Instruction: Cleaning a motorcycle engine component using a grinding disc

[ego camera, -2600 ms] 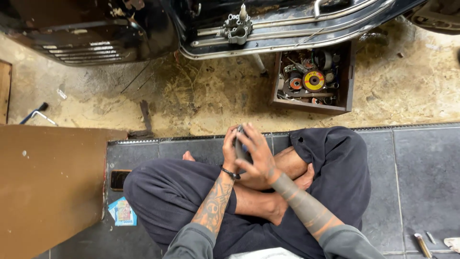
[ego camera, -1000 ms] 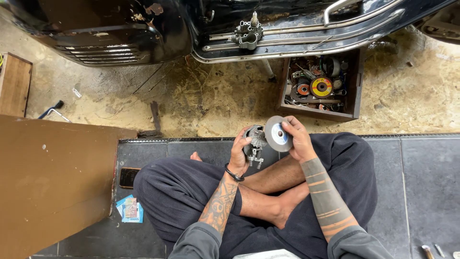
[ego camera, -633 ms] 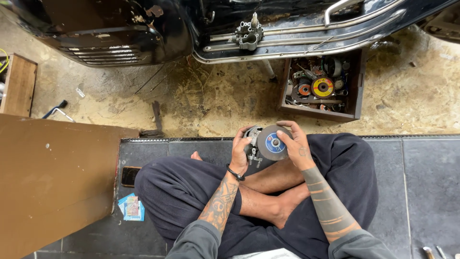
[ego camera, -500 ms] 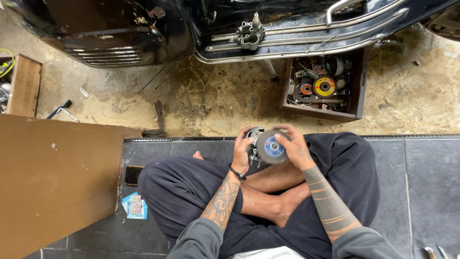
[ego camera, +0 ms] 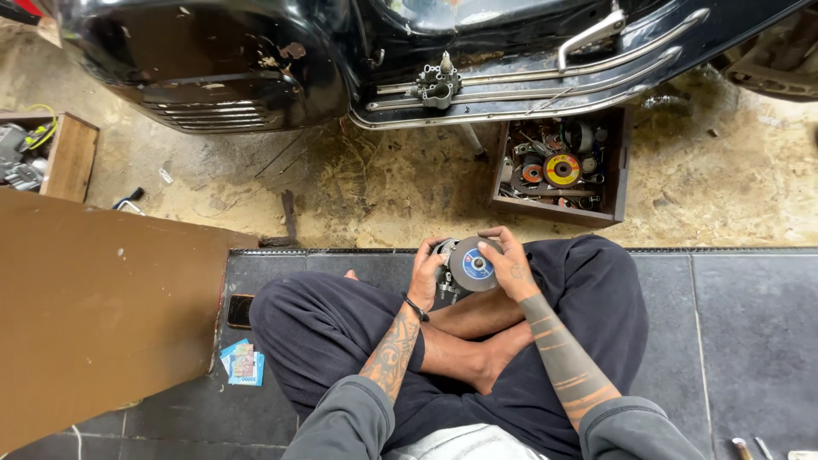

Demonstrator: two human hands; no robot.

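I sit cross-legged on dark floor tiles. My left hand (ego camera: 424, 274) grips a grey metal tool head (ego camera: 445, 281) held over my lap. My right hand (ego camera: 509, 264) presses a round grey abrasive disc (ego camera: 471, 264) with a blue centre label flat against that tool head, fingers spread over the disc's upper edge. Both forearms are tattooed, and a dark band circles my left wrist.
A black scooter body (ego camera: 256, 60) with chrome rails stands ahead on sandy ground. A wooden box of discs and parts (ego camera: 558, 166) lies to its right. A brown board (ego camera: 94, 298) lies left, folded banknotes (ego camera: 243, 365) beside it, another wooden box (ego camera: 51, 153) far left.
The disc, earlier held tilted up beside the tool, has been lowered flat onto the tool head. My hands have drawn closer together over my lap.
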